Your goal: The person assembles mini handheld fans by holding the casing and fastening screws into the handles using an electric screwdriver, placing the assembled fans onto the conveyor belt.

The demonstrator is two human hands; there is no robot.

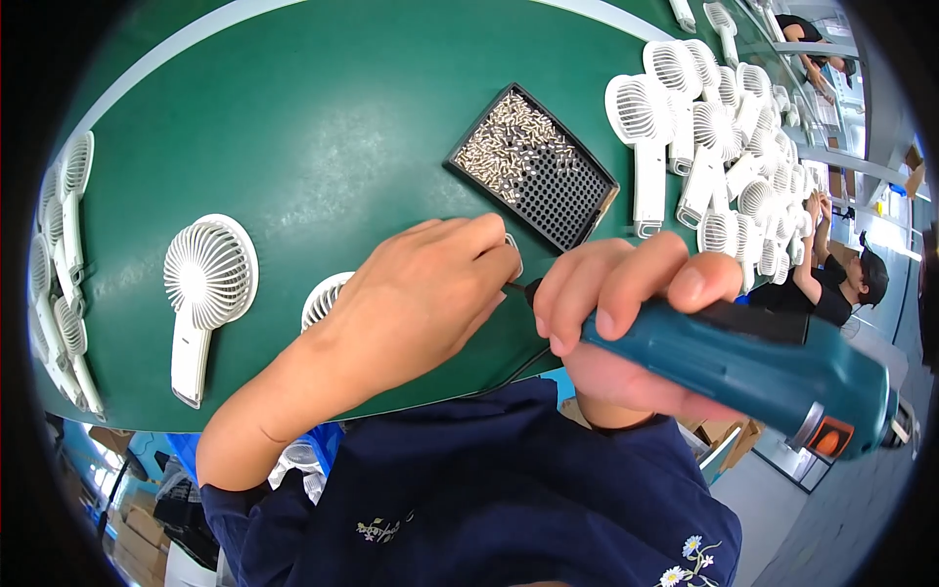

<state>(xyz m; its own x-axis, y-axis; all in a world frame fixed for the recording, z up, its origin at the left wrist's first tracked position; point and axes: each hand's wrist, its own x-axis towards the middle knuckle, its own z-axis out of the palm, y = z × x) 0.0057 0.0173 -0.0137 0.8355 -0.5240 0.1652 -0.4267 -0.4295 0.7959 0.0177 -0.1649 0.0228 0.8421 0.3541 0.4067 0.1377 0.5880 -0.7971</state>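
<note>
A: What's in the right hand (608, 293)?
B: A power screwdriver (729, 367). The fingers are wrapped round its front end, holding it firmly. It has a teal body, a black strip on top, an orange switch near the back and a metal end. It slants down to the right, its thin tip right by the left hand's fingers.
A: And the left hand (421, 279)?
B: Its fingers are curled over a half-hidden fan (323, 298) at the near edge of the table (323, 117). The fan is white, with a ribbed round head showing beside the wrist. I can't tell whether the fingers grip it or just steady it.
A: What about the table?
B: Green, with a pale band along the far edge. A black tray (565, 201) full of holes sits beyond the hands, small screws (504, 137) heaped over its far part. One lone fan (223, 279) lies to the left, more fans (76, 181) at the left rim, and a big pile (719, 132) on the right.
A: The room?
B: A co-worker (831, 293) in black on the right, a grey floor (782, 519), and cardboard boxes (147, 533) lower left.
</note>
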